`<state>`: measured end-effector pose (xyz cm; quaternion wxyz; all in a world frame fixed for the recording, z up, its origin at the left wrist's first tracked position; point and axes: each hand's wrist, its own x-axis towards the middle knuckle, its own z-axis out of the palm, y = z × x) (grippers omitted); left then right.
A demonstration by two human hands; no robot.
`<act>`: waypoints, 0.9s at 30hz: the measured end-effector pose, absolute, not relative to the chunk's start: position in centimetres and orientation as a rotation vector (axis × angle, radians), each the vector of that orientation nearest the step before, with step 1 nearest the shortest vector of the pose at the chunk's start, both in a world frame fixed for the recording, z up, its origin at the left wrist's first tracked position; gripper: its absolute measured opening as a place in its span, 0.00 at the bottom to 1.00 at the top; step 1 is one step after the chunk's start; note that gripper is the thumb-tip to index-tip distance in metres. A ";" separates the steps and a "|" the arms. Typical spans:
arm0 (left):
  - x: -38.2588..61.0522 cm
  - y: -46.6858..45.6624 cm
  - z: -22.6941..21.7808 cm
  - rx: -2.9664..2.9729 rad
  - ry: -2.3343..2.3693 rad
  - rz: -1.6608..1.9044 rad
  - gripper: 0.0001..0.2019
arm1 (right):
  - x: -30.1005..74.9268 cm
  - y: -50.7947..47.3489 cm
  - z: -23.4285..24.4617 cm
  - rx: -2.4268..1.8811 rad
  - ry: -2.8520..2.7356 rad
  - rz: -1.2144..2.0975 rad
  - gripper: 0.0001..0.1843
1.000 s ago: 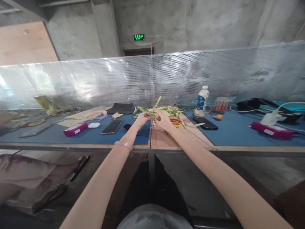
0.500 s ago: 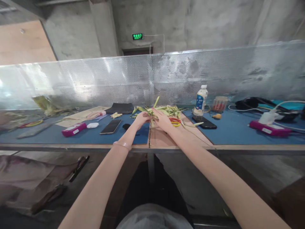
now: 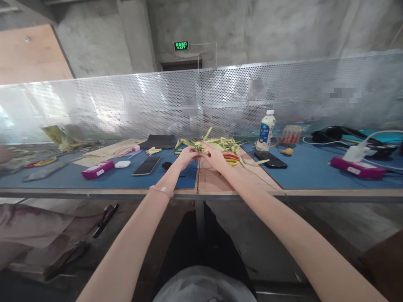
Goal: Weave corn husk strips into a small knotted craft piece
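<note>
Bare grey concrete wall (image 3: 270, 33) rises behind a silvery perforated metal screen (image 3: 126, 105), which runs along the back of a long wood-edged counter (image 3: 315, 192). Blue flat mats (image 3: 176, 178) flank a pinkish wooden panel (image 3: 217, 180), and above its far part the person's two hands meet. Left hand (image 3: 187, 155) and right hand (image 3: 216, 157) are both curled closed around a small bundle of pale green husk-like strips (image 3: 201, 147), its top showing between them. Half a second ago some strands hung below the fingers; now the hands have drawn closer and the bundle sits higher (its underside is hidden by the fingers). That suggests the loose ends are being gathered into a tighter hold, though any fold or knot is too small to tell. Just behind lies a loose heap of green and cream strips (image 3: 222, 145). Beside the right hand rest red-and-yellow looped handles (image 3: 233, 163), probably scissors, and farther right stands a white-capped plastic bottle with a blue label (image 3: 265, 134).
</note>
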<state>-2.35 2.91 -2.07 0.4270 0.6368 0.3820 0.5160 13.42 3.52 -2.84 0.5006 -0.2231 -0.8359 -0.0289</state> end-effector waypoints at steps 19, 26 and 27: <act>-2.1 2.8 -2.1 1.558 0.910 1.217 0.13 | 13.5 3.4 -2.4 -0.588 -1.959 0.062 0.14; -2.2 2.3 -2.2 1.593 0.851 1.187 0.12 | 13.5 4.3 -2.8 -0.580 -1.959 0.063 0.13; -2.2 2.3 -2.2 1.598 0.852 1.188 0.12 | 13.5 4.3 -2.8 -0.579 -1.957 0.063 0.13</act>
